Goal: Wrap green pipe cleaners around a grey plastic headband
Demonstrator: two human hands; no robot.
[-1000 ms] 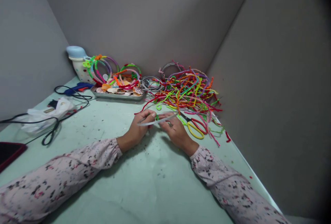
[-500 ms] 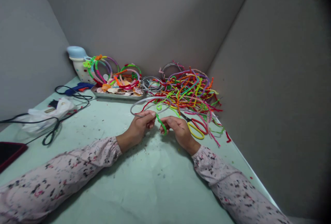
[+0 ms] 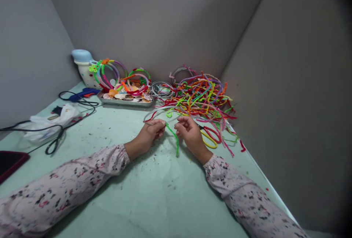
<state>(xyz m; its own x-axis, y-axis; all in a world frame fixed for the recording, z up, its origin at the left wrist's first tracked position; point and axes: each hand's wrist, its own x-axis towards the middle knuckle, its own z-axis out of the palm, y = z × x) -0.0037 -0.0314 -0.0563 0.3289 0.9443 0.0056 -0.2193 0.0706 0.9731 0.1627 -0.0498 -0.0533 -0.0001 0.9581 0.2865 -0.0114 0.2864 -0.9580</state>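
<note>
My left hand point(image 3: 151, 134) is closed in a pinch on a grey wire ring point(image 3: 157, 110) together with one end of a green pipe cleaner point(image 3: 176, 139). From the fingertips the pipe cleaner's loose tail hangs down over the table. Just right of it is my right hand point(image 3: 190, 132), with curled fingers slightly apart beside the ring's near edge and nothing visible in them. Behind that hand lie scissors point(image 3: 210, 143) with red and yellow handles, their blades partly hidden.
A heap of coloured pipe cleaners point(image 3: 203, 95) lies at the back right. Left of it are coiled wire point(image 3: 162, 89) and a metal tray point(image 3: 123, 102) of shells and wrapped rings. A white jar point(image 3: 85, 71), blue glue gun point(image 3: 79, 94), plastic bag point(image 3: 52, 121), cables and phone point(image 3: 12, 164) fill the left.
My right hand has let go of the green pipe cleaner and moved up toward the ring. The tail, curved before, now hangs straighter and lower. The ring has tilted slightly.
</note>
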